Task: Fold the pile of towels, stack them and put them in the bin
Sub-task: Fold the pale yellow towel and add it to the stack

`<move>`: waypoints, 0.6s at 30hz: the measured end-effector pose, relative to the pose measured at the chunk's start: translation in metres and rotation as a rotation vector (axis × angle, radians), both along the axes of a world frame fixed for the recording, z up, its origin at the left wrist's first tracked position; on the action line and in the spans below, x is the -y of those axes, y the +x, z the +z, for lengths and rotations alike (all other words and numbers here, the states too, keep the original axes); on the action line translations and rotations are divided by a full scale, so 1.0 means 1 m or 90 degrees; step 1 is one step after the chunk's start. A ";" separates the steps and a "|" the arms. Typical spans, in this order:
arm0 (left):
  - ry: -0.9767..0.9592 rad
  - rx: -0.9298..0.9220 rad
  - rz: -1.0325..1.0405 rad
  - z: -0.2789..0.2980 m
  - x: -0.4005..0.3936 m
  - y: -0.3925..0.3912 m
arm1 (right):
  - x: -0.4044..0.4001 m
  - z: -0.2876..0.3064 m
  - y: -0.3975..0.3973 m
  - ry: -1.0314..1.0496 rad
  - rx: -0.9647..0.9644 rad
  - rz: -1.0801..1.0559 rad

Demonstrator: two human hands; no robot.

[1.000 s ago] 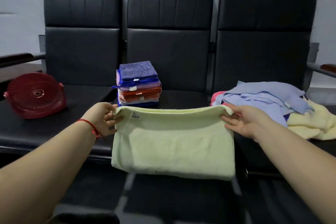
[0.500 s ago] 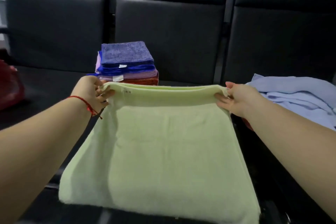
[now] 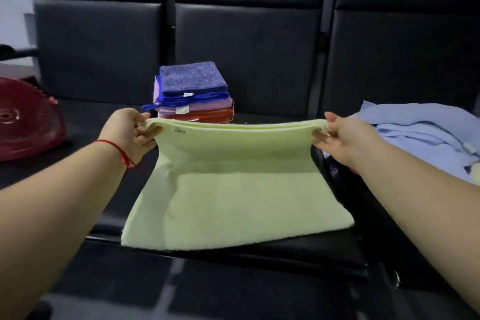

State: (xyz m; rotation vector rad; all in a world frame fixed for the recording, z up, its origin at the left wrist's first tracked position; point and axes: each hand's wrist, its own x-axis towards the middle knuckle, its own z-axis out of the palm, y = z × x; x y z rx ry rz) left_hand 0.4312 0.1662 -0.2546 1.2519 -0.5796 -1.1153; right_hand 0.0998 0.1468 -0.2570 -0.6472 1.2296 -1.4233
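Here we hold a pale green towel [image 3: 233, 184] by its two top corners, one in each hand. The left hand [image 3: 127, 132] has its fingers [image 3: 145, 135] curled round the left corner, thumb pinching over the top edge; the right hand [image 3: 342, 135] pinches the right corner the same way. The towel already looks doubled, with two layers showing along the held edge. Its lower half lies flat on the black seat cushion [image 3: 298, 247] of the middle chair, which serves as our surface, while the upper half rises to our hands.

Behind the towel stands a neat stack of folded towels [image 3: 193, 97], purple on top, then blue, lilac and red. To the right lies the unfolded pile [image 3: 420, 132] of light blue cloth. At far left a red bin [image 3: 26, 127] lies tipped on the next seat.

To fold well from here, we judge it best to keep the top edge taut and level, carry both corners forward and down together, and set them squarely on the near edge so the corners match. Uneven hands would likely skew the fold. A smoothing pass with flat palms should follow before the towel joins the stack.
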 end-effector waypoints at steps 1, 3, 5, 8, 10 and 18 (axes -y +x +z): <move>0.007 0.029 -0.010 0.001 -0.008 0.002 | -0.011 0.000 -0.002 0.005 0.001 0.004; 0.021 0.091 -0.028 0.001 -0.029 0.006 | -0.033 -0.003 -0.006 0.029 0.008 0.015; 0.032 0.145 -0.051 -0.001 -0.048 0.011 | -0.055 -0.011 -0.012 0.060 0.005 0.034; 0.055 0.206 -0.075 -0.005 -0.074 0.016 | -0.080 -0.023 -0.019 0.096 0.010 0.044; 0.065 0.234 -0.091 -0.009 -0.089 0.017 | -0.092 -0.027 -0.023 0.118 0.002 0.049; 0.253 0.221 -0.145 -0.054 -0.137 0.015 | -0.117 -0.047 -0.025 0.215 -0.263 0.141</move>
